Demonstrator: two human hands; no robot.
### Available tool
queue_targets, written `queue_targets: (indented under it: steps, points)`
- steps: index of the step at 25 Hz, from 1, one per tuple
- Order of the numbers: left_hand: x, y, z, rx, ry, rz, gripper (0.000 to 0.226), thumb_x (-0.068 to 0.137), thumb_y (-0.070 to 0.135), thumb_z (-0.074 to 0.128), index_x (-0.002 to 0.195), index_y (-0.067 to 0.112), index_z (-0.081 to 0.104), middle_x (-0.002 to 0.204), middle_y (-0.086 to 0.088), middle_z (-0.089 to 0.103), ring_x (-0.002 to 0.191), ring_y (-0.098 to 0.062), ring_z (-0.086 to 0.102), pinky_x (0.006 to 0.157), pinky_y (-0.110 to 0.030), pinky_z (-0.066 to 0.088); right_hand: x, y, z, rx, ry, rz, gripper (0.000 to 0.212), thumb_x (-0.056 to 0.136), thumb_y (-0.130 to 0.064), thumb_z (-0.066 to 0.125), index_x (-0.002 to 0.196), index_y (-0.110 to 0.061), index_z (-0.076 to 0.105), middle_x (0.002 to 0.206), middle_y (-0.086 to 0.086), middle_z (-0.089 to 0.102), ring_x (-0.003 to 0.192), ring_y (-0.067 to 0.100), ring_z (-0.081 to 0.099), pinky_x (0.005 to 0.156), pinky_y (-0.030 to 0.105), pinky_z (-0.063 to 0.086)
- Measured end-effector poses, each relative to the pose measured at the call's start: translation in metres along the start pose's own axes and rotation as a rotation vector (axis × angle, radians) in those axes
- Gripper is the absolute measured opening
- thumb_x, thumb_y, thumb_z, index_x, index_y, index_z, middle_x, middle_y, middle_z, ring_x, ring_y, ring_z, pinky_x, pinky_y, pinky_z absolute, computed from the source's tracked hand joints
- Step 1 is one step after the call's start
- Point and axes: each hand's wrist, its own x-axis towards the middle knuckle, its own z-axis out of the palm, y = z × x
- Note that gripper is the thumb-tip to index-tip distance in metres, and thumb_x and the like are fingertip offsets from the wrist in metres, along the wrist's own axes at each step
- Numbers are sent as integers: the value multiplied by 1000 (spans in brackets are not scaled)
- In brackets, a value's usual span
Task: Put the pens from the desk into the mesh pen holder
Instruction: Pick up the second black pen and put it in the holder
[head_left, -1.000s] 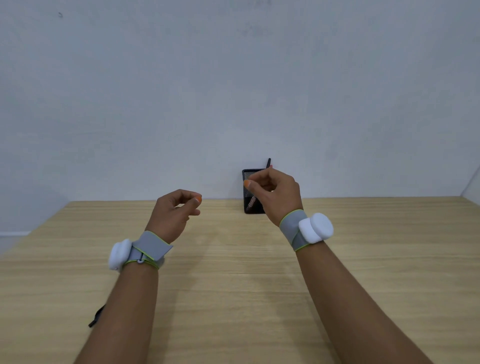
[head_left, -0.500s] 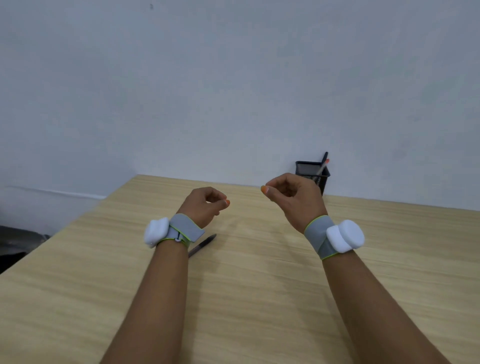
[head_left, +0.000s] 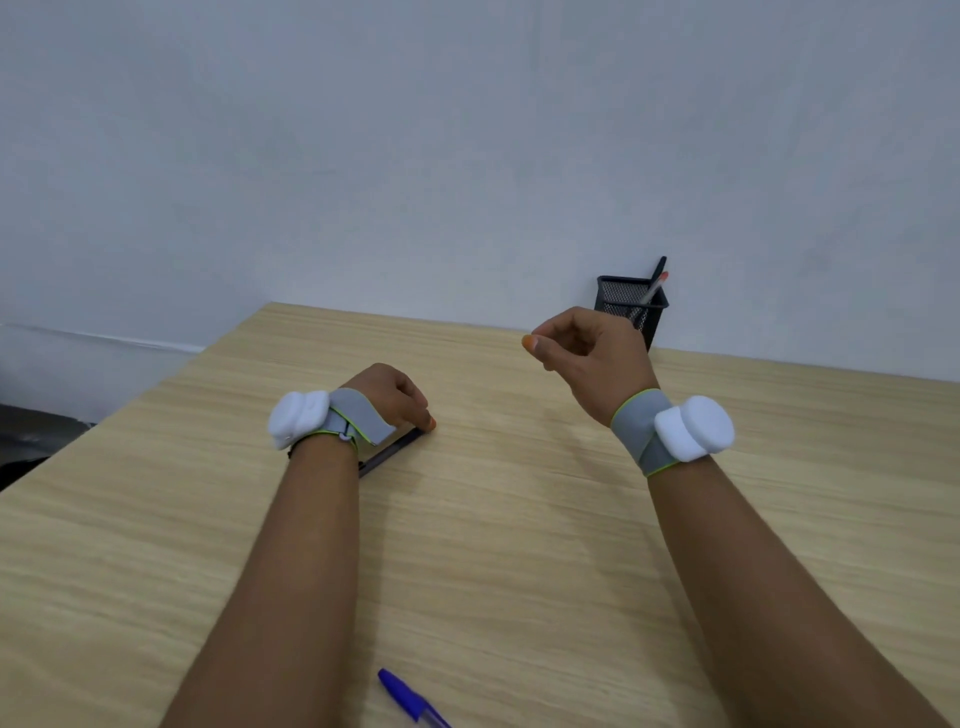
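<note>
A black mesh pen holder (head_left: 628, 304) stands at the back of the desk against the wall, with two pens (head_left: 655, 283) leaning in it. A black pen (head_left: 390, 452) lies on the desk, and my left hand (head_left: 390, 397) rests curled over its far end with the fingertips touching it. My right hand (head_left: 587, 353) hovers above the desk in front of the holder, fingers loosely curled and holding nothing. A blue capped pen (head_left: 410, 699) lies near the front edge between my forearms.
The light wooden desk (head_left: 519, 519) ends at a left edge that runs diagonally from the wall. A plain grey wall rises directly behind the holder. Both wrists carry grey bands with white pods.
My right hand has left the holder and drawn back empty. My left hand has come down onto the black pen. The view has turned left and down, bringing the blue pen into sight.
</note>
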Motion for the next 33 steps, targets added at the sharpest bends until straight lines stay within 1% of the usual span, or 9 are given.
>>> queue_targets:
  steps: [5, 9, 12, 17, 20, 22, 24, 28, 33]
  points:
    - [1, 1, 2, 29, -15, 9, 22, 72, 11, 77, 92, 2, 72, 71, 0, 60, 75, -22, 54, 76, -32, 47, 2, 2, -2, 4, -3, 10, 12, 78, -29, 73, 77, -17, 71, 65, -3, 65, 64, 13, 60, 65, 27, 50]
    - [2, 2, 4, 57, -19, 1, 15, 69, 13, 80, 78, 7, 71, 70, -1, 61, 72, -21, 55, 77, -35, 49, 3, 3, -4, 3, 1, 16, 13, 78, -30, 74, 77, -17, 71, 69, 3, 68, 71, 28, 66, 69, 35, 55]
    - [1, 3, 5, 63, -3, 2, 14, 69, 12, 80, 79, 5, 72, 69, -3, 62, 74, -23, 56, 76, -34, 49, 3, 4, -5, 10, 1, 24, 12, 78, -29, 74, 76, -18, 70, 72, 7, 70, 73, 32, 67, 69, 37, 55]
    - [3, -1, 4, 18, 59, 59, 12, 71, 12, 76, 78, 2, 73, 90, -19, 73, 84, -33, 64, 79, -39, 54, 3, 9, -10, -4, 6, 36, 10, 77, -31, 74, 74, -23, 68, 71, 3, 70, 73, 30, 68, 72, 38, 57]
    - [0, 3, 5, -72, 66, 108, 8, 74, 9, 74, 75, 2, 70, 84, -19, 71, 69, -26, 60, 62, -26, 48, 2, 10, -9, -18, -2, 35, 10, 77, -31, 74, 73, -25, 68, 68, 0, 68, 74, 29, 68, 73, 39, 58]
    - [-5, 11, 5, -170, 73, 148, 6, 78, 5, 71, 79, 0, 68, 75, -11, 67, 61, -19, 58, 49, -15, 45, 2, 10, -8, -20, -6, 36, 10, 76, -31, 75, 72, -26, 67, 68, -1, 67, 74, 29, 68, 74, 39, 58]
    - [-9, 21, 5, -251, 92, 188, 4, 80, 3, 68, 82, -1, 67, 72, -7, 65, 57, -14, 59, 44, -10, 42, 2, 10, -7, -22, -10, 38, 10, 76, -31, 75, 71, -27, 67, 68, -1, 67, 73, 29, 68, 74, 39, 58]
    - [-13, 38, 7, -333, 116, 258, 4, 81, 4, 68, 83, 1, 66, 70, -6, 63, 44, 0, 59, 44, -10, 42, 1, 11, -7, -27, -20, 48, 9, 76, -31, 75, 73, -24, 69, 70, 1, 68, 69, 24, 66, 75, 41, 58]
    - [-20, 60, 12, -404, 164, 373, 3, 82, 13, 68, 84, 11, 67, 75, -7, 65, 58, -6, 64, 56, -16, 47, 0, 12, -8, -35, -40, 70, 10, 77, -31, 75, 76, -22, 70, 72, 3, 69, 72, 27, 67, 75, 40, 58]
